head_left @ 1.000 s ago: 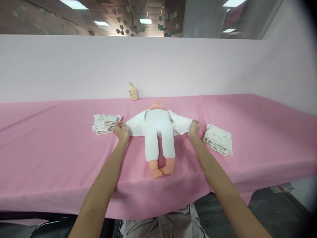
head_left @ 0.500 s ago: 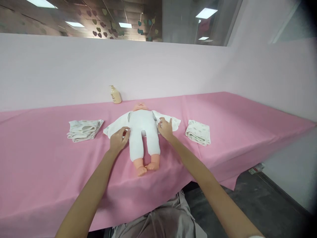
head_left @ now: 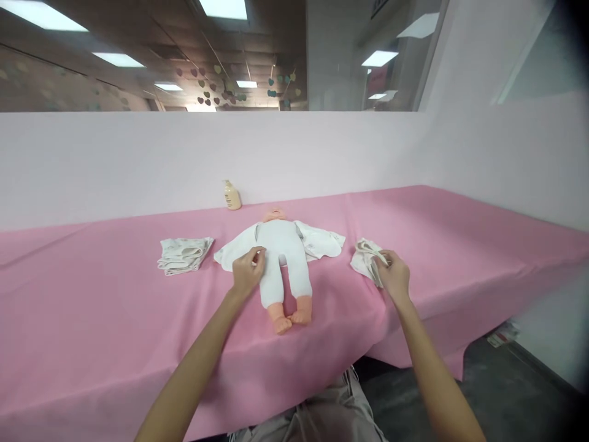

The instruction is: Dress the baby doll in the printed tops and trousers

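Observation:
A baby doll (head_left: 278, 236) in a white bodysuit lies on its back, its bare feet towards me. Under it, a white printed baby top (head_left: 324, 242) is spread out, with a sleeve to either side. My left hand (head_left: 249, 271) rests against the doll's left-hand side in view, fingers curled by the hip; whatever they pinch, if anything, is hidden. On the right, my right hand (head_left: 394, 274) grips the edge of a folded printed cloth (head_left: 364, 261) between thumb and fingers. The cloth is partly lifted and crumpled.
A folded stack of printed cloth (head_left: 184, 255) lies left of the doll. Behind, a pump bottle (head_left: 232, 195) stands close to the white wall (head_left: 138, 166). A pink sheet (head_left: 115, 307) covers the table and hangs over its front edge.
My right hand has moved right, from the top's sleeve to the folded cloth, and taken hold of it. My left hand stays beside the doll. The view has tilted up.

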Motion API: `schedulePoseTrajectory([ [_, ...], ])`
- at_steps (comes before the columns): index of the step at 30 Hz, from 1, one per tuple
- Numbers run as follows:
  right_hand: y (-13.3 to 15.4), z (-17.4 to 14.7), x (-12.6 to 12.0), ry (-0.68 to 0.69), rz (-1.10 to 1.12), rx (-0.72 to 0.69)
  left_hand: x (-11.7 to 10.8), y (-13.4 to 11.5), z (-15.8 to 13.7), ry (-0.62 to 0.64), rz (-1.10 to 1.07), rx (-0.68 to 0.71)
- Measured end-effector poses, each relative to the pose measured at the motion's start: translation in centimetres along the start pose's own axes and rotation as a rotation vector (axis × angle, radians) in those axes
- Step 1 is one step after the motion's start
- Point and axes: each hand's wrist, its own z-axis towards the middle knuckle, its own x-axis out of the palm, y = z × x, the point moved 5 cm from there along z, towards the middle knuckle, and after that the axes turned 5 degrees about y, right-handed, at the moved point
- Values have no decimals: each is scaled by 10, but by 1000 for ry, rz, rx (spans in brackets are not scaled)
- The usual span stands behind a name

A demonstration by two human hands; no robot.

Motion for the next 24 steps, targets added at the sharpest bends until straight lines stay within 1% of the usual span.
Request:
schedulePoseTrajectory([
  [1,20,-1,1,-17,152,-16,0,-16,-1,22,-142,6],
  [2,43,-5,3,0,327,-56,1,-35,-2,88,-301,16],
  [3,70,-13,5,30,497,-119,5,-57,-4,214,-472,33],
  [4,96,-23,8,96,628,-178,8,-79,-8,337,-635,40],
  [5,123,-35,11,215,723,-226,9,-101,-11,449,-744,40],
  [6,148,-49,16,368,803,-275,8,-121,-15,530,-789,39],
  [7,169,-64,20,533,865,-317,3,-137,-16,548,-820,37],
  [8,185,-76,21,631,924,-332,-3,-148,-17,554,-864,21],
  [9,196,-85,20,692,978,-336,-11,-156,-17,554,-887,9],
  [11,206,-94,19,812,1036,-316,-25,-164,-17,585,-882,8],
  [13,207,-96,18,927,1043,-285,-38,-163,-17,631,-828,27],
  [15,205,-93,18,993,1040,-255,-48,-161,-17,659,-761,48],
  [18,204,-87,16,993,1047,-225,-59,-161,-16,653,-671,92],
  [21,205,-84,14,983,1078,-188,-67,-159,-9,588,-572,137],
  [24,206,-78,13,965,1122,-143,-73,-144,3,511,-454,129],
])
